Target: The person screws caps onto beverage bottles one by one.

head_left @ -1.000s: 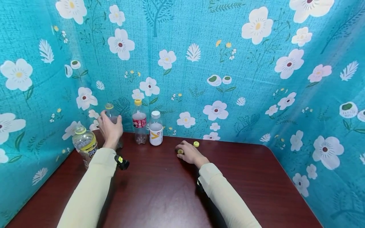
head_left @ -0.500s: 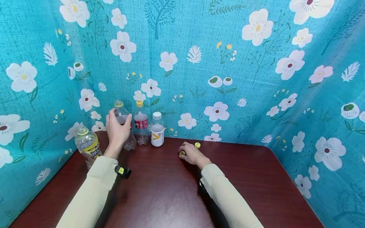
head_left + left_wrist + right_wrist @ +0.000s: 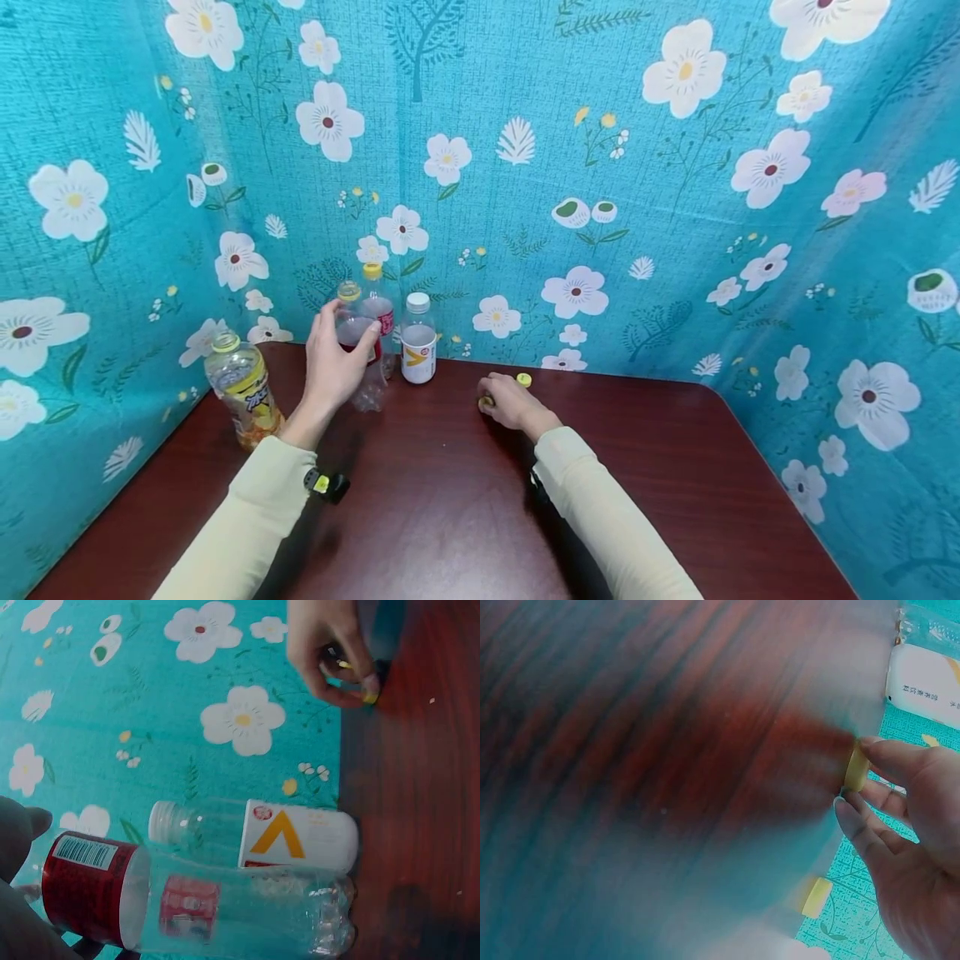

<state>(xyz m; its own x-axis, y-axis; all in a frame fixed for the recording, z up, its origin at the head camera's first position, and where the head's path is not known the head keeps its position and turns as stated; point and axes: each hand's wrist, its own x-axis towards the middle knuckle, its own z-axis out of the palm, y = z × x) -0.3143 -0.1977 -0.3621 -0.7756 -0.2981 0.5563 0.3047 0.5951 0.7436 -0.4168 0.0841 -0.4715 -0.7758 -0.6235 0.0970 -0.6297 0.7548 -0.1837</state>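
Note:
My left hand grips a clear plastic bottle round its red label. A yellow ring circles its uncapped neck, and the bottle tilts slightly. Behind it, partly covered, stands another red-labelled bottle with a yellow cap. To the right is a smaller bottle with a white cap and white label. Farther right, my right hand pinches a yellow bottle cap between thumb and fingers, low at the table. A second yellow cap lies just beyond that hand.
An uncapped wide bottle with a yellow label stands at the left, close to my left forearm. Blue flowered cloth hangs along the back and both sides of the dark red table.
My left hand has carried the red-labelled bottle rightward, from near the left corner to in front of the yellow-capped bottle. My right hand stays almost in place with its cap.

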